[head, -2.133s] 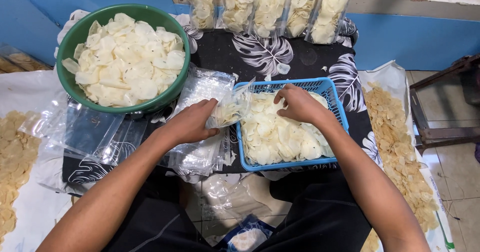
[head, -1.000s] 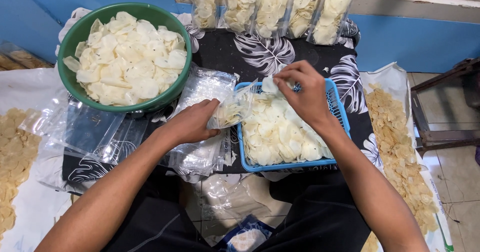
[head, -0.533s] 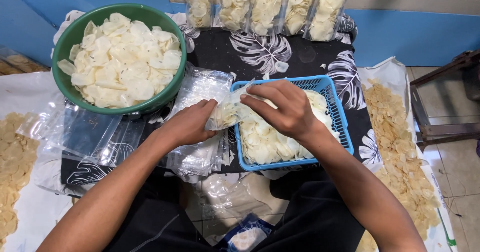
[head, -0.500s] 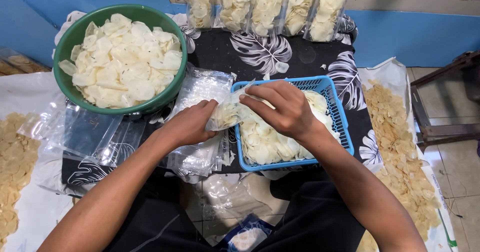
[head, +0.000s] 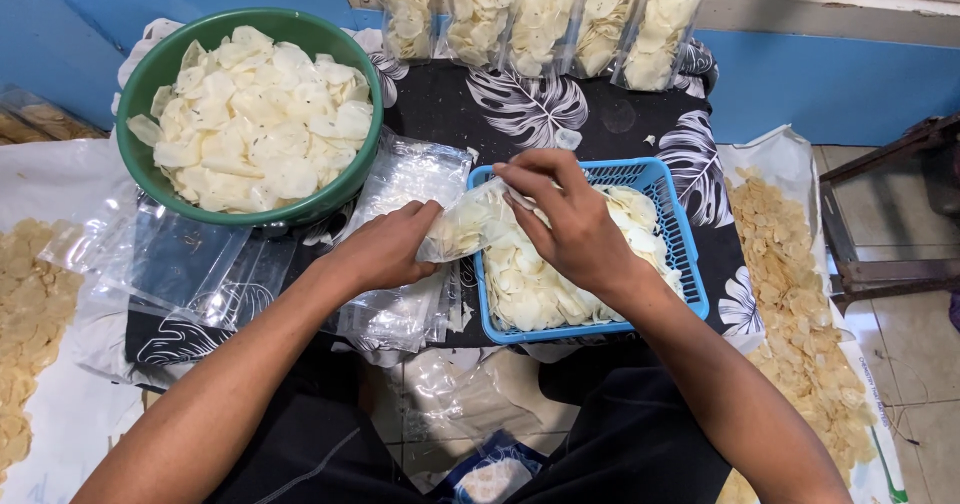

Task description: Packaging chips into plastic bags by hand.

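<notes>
Chips (head: 545, 284) fill the blue basket (head: 680, 254) in front of you, pale thin slices heaped to its rim. Your left hand (head: 385, 249) grips a small clear bag (head: 462, 226) at its lower end, fingers closed on the plastic, with the bag tilted over the basket's left edge and partly filled. Your right hand (head: 565, 219) pinches a chip at the bag's mouth; your fingers hide how much of it is inside. Empty clear bags (head: 400, 314) lie stacked beneath your left hand. Farther off, the green bowl (head: 135, 114) holds more chips, and filled bags (head: 540, 14) stand along the wall, their tops cut off.
</notes>
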